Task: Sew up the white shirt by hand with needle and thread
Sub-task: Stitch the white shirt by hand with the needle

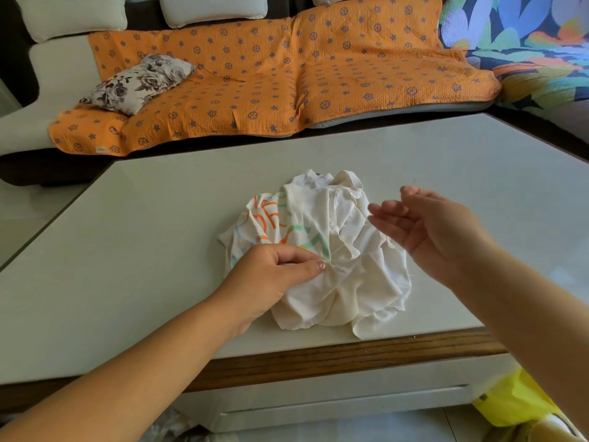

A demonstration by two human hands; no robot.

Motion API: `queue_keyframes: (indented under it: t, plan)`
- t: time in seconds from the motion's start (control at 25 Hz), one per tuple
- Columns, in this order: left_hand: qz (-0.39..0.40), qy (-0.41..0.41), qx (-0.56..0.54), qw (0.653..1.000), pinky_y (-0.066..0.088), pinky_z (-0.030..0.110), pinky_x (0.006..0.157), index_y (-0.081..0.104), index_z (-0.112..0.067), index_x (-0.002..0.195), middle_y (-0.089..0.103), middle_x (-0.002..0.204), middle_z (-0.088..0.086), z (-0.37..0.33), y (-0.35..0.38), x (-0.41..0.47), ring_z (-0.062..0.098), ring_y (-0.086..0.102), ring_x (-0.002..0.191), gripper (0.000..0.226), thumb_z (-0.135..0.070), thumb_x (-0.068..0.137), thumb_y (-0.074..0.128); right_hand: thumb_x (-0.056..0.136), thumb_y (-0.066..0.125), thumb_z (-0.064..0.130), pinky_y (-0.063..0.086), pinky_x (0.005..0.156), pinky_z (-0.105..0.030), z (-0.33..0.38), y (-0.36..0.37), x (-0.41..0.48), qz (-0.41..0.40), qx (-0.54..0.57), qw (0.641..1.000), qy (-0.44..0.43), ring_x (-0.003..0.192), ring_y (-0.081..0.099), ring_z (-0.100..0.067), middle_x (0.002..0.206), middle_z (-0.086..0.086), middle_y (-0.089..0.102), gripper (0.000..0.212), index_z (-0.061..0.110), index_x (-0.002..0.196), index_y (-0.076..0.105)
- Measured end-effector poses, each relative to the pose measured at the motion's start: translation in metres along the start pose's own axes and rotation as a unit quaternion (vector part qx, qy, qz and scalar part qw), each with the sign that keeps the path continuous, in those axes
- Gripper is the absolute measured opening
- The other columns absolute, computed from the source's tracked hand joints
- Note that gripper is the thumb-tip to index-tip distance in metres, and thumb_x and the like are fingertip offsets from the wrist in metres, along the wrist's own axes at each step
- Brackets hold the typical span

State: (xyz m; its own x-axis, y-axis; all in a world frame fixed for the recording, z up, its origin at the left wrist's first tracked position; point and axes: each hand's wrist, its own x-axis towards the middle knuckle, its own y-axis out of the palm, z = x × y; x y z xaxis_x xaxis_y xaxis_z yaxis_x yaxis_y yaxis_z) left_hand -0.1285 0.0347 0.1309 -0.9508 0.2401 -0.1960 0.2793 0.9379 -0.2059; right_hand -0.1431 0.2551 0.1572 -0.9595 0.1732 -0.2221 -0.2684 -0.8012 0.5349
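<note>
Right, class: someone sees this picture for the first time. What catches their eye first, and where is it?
The crumpled white shirt with orange and green print lies mid-table, with the left hand pinching its cloth and the right hand raised beside it. Behind the pale glossy table, a bright orange quilted sofa cover with blue stars fills the background.
</note>
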Motion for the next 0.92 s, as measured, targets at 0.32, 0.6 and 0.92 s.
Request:
queue_keyframes:
  t: [0.32, 0.6, 0.92]
  plan:
    - [-0.004, -0.007, 0.011, 1.000, 0.050, 0.030, 0.095, 0.080, -0.025, 0.080, 0.077, 0.090, -0.006, -0.001, -0.004, -0.001, 0.008, 0.069, 0.094, 0.007, -0.021, 0.082, 0.074, 0.098, 0.053, 0.024, 0.049, 0.096, -0.040, 0.009, -0.031, 0.014, -0.135, -0.338, 0.910, -0.197, 0.095, 0.070, -0.020, 0.069, 0.008, 0.072, 0.009, 0.030, 0.091, 0.055]
    - [-0.013, 0.009, 0.041, 0.999, 0.050, 0.022, 0.089, 0.079, -0.022, 0.084, 0.076, 0.089, -0.009, -0.002, 0.001, 0.000, 0.004, 0.069, 0.091, 0.005, -0.022, 0.082, 0.075, 0.100, 0.051, 0.018, 0.052, 0.069, -0.035, 0.010, -0.020, -0.005, -0.094, -0.424, 0.880, -0.191, 0.080, 0.068, -0.027, 0.072, 0.005, 0.070, 0.007, 0.018, 0.098, 0.057]
    - [-0.010, 0.065, 0.088, 0.994, 0.050, 0.015, 0.080, 0.077, -0.026, 0.089, 0.075, 0.088, -0.013, -0.008, 0.008, -0.004, -0.002, 0.068, 0.087, 0.016, -0.037, 0.078, 0.075, 0.099, 0.053, 0.013, 0.059, 0.068, -0.030, -0.030, 0.014, -0.059, 0.148, -0.414, 0.897, -0.046, 0.068, 0.074, -0.017, 0.082, -0.006, 0.074, 0.008, 0.011, 0.093, 0.059]
